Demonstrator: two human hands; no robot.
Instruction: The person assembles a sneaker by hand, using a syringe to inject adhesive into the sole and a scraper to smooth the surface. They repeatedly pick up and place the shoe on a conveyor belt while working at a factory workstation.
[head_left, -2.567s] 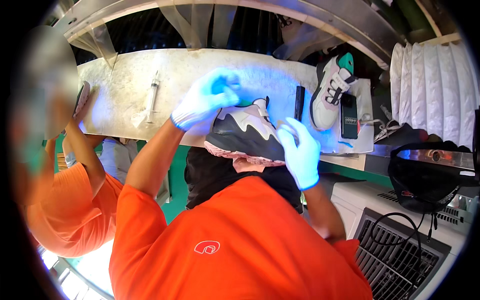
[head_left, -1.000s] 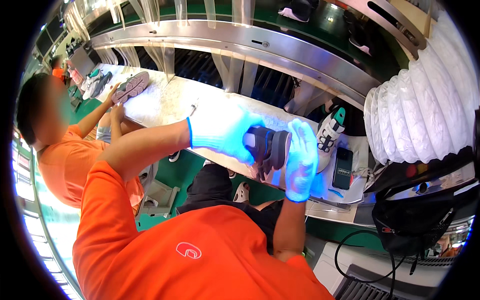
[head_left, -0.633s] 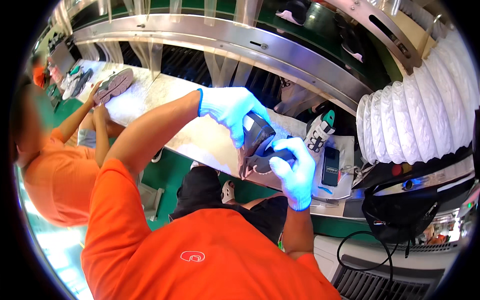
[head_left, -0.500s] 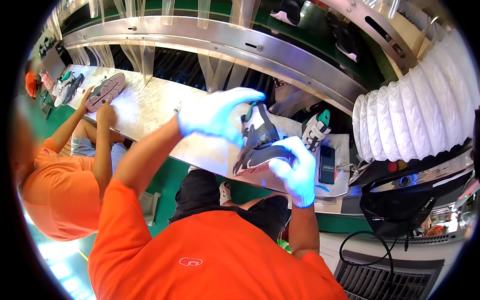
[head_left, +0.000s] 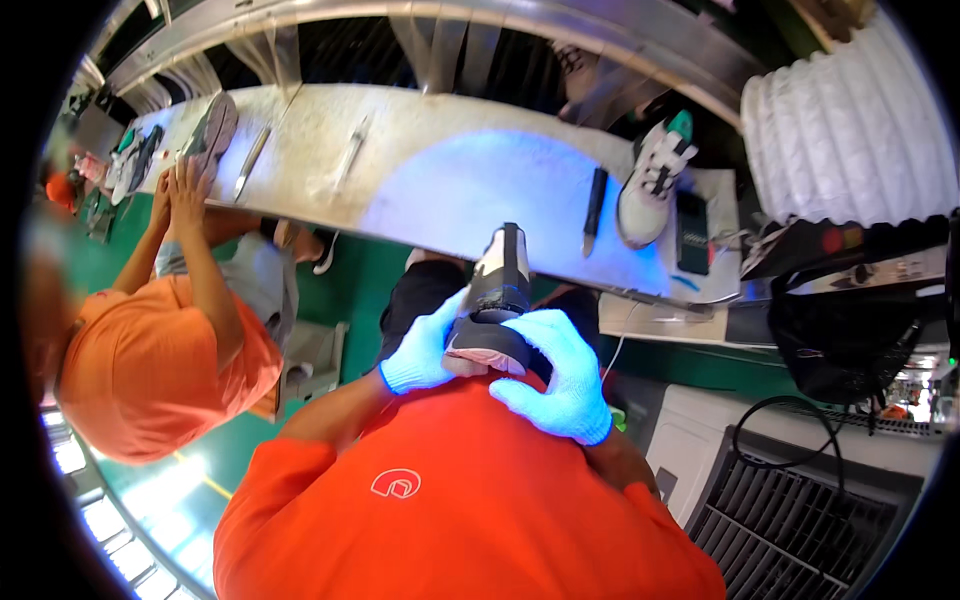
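Observation:
Both my hands wear light blue gloves and hold one sneaker close to my chest, its heel toward me and its toe pointing at the bench. My left hand cups the shoe's left side from below. My right hand wraps over the heel and right side. The shoe is black, grey and white with a pink sole edge. It hangs over the near edge of the long pale workbench.
On the bench lie a white and green sneaker, a dark pen-like tool, a black phone-like device and two metal tools. A co-worker in orange sits at my left, hands on another shoe. A white ribbed duct stands right.
I have drawn the sneaker from above the bench down and in toward my chest, turning it heel-first toward me. My left hand has shifted from on top of the shoe to under it.

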